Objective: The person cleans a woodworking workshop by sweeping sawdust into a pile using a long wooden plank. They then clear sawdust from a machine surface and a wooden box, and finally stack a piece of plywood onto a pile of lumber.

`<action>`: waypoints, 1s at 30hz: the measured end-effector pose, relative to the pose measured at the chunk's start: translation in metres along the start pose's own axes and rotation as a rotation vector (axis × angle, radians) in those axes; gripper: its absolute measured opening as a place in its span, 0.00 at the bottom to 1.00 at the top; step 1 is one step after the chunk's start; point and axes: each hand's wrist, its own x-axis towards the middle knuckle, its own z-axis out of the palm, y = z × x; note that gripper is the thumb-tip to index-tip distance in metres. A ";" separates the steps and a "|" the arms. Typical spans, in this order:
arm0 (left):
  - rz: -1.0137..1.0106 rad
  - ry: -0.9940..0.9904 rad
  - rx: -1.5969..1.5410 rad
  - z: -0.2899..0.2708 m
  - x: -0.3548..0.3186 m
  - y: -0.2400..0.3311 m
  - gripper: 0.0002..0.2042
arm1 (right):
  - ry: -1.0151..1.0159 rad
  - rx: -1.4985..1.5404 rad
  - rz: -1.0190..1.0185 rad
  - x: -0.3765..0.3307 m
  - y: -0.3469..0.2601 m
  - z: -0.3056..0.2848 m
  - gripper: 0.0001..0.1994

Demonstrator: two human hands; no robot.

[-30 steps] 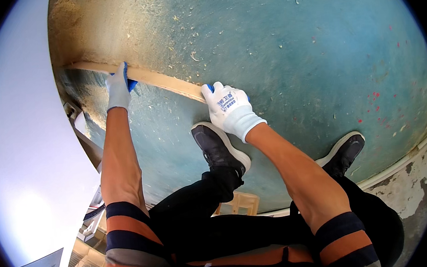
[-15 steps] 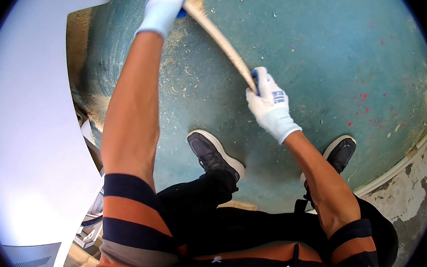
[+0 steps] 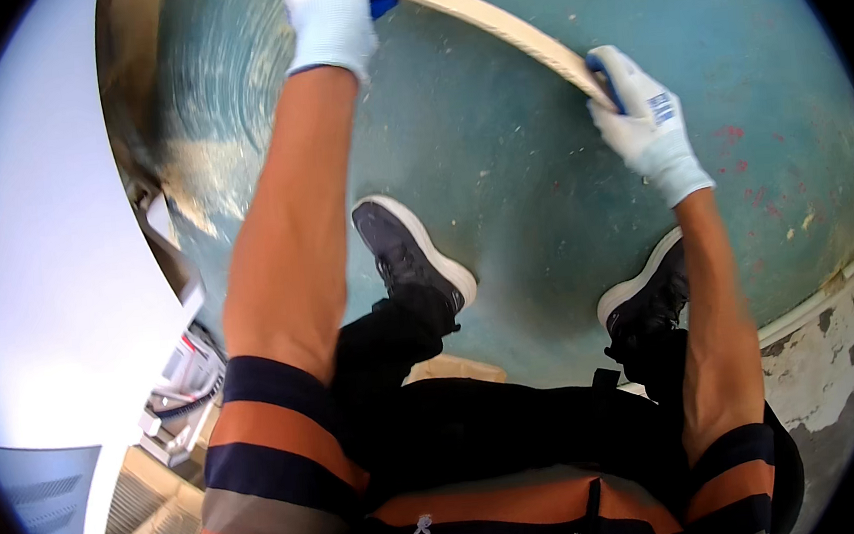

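A pale, narrow strip of wood spans between my two gloved hands, looking bowed in this wide view. My right hand, in a white glove with a blue palm, is closed around its near right end. At the upper edge, my left hand, gloved alike, is closed at the strip's other end; its fingers are partly cut off by the frame. The strip is held above the green floor, and its far end beyond my left hand is out of view.
A large white machine panel fills the left side. Sawdust lies on the floor beside it. Slatted wooden pieces are at the lower left. My shoes stand on the floor, and a peeling wall runs along the lower right.
My right hand has moved right and up, swinging the strip toward a flatter slant. My left hand has shifted slightly, and the view has turned a little. Both hands still grip the strip.
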 end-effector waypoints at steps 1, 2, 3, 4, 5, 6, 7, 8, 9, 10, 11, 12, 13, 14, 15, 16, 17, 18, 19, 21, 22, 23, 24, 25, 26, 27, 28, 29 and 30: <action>0.012 0.063 -0.051 -0.005 -0.009 -0.004 0.10 | -0.052 0.037 -0.019 0.002 0.005 -0.006 0.16; -0.017 0.104 -0.085 -0.009 -0.021 -0.010 0.12 | -0.107 0.027 -0.012 0.005 0.008 -0.015 0.18; -0.037 0.146 -0.117 -0.012 -0.032 -0.014 0.14 | -0.158 0.021 -0.010 0.010 0.010 -0.021 0.20; -0.035 0.164 -0.071 -0.010 -0.038 -0.015 0.15 | -0.192 -0.002 -0.048 0.012 0.012 -0.024 0.21; -0.034 0.179 -0.025 -0.008 -0.042 -0.015 0.16 | -0.224 -0.026 -0.084 0.013 0.014 -0.026 0.21; -0.074 0.199 0.018 -0.002 -0.047 -0.009 0.16 | -0.254 -0.057 -0.110 0.013 0.019 -0.031 0.22; -0.115 0.227 0.068 0.001 -0.053 0.000 0.17 | -0.304 -0.060 -0.100 0.015 0.020 -0.037 0.25; -0.125 0.214 0.102 0.005 -0.054 0.006 0.17 | -0.283 -0.068 -0.128 0.016 0.027 -0.041 0.27; -0.134 0.122 -0.030 0.008 -0.064 0.014 0.17 | -0.252 -0.069 -0.148 0.015 0.035 -0.043 0.29; -0.086 0.231 0.143 0.017 -0.060 0.007 0.18 | -0.247 -0.042 -0.102 0.017 0.047 -0.048 0.31; -0.103 0.204 0.141 0.029 -0.062 0.009 0.20 | -0.247 -0.014 -0.037 0.017 0.064 -0.056 0.32; -0.088 0.143 0.117 0.040 -0.075 0.024 0.20 | -0.208 -0.041 0.042 0.015 0.082 -0.067 0.34; -0.032 0.168 0.202 0.054 -0.080 0.022 0.21 | -0.166 -0.070 0.103 0.018 0.101 -0.082 0.35; -0.101 0.125 0.197 0.072 -0.082 0.024 0.23 | -0.124 -0.025 0.027 0.019 0.133 -0.102 0.36; -0.169 0.078 0.194 0.091 -0.085 0.025 0.24 | -0.081 0.021 -0.045 0.018 0.164 -0.123 0.36; -0.087 0.449 -0.080 0.141 -0.082 -0.010 0.19 | -0.089 0.036 0.006 0.032 0.172 -0.143 0.36; -0.173 0.214 -0.122 0.144 -0.086 -0.002 0.18 | -0.078 0.037 0.103 0.033 0.187 -0.168 0.35; -0.315 0.113 -0.391 0.135 -0.107 0.025 0.17 | -0.009 -0.039 0.060 0.029 0.209 -0.194 0.35; -0.428 0.055 -0.635 0.119 -0.123 0.047 0.17 | -0.053 -0.085 0.038 0.039 0.195 -0.195 0.35; -0.369 0.181 -0.550 0.128 -0.130 0.013 0.17 | -0.130 -0.213 0.038 0.042 0.126 -0.199 0.35; -0.395 0.242 -0.551 0.121 -0.138 0.008 0.16 | -0.148 -0.262 0.030 0.043 0.103 -0.197 0.34; -0.391 0.273 -0.600 0.096 -0.142 0.006 0.15 | -0.162 -0.265 -0.069 0.061 0.097 -0.174 0.33; -0.435 0.349 -0.619 0.078 -0.143 -0.001 0.13 | -0.177 -0.305 -0.128 0.070 0.083 -0.160 0.32; -0.459 0.379 -0.605 0.056 -0.144 -0.005 0.13 | -0.192 -0.340 -0.182 0.078 0.070 -0.144 0.31; -0.471 0.442 -0.607 0.035 -0.142 -0.017 0.13 | -0.201 -0.373 -0.238 0.084 0.058 -0.127 0.30; -0.529 0.558 -0.600 0.021 -0.138 -0.020 0.13 | -0.224 -0.406 -0.275 0.088 0.045 -0.112 0.29; -0.554 0.591 -0.622 0.004 -0.133 -0.035 0.14 | -0.139 -0.443 -0.432 0.091 0.049 -0.097 0.27; -0.603 0.669 -0.603 -0.010 -0.126 -0.049 0.13 | -0.187 -0.498 -0.371 0.083 0.011 -0.084 0.27; -0.584 0.707 -0.607 -0.029 -0.120 -0.063 0.12 | -0.145 -0.520 -0.526 0.092 0.018 -0.061 0.26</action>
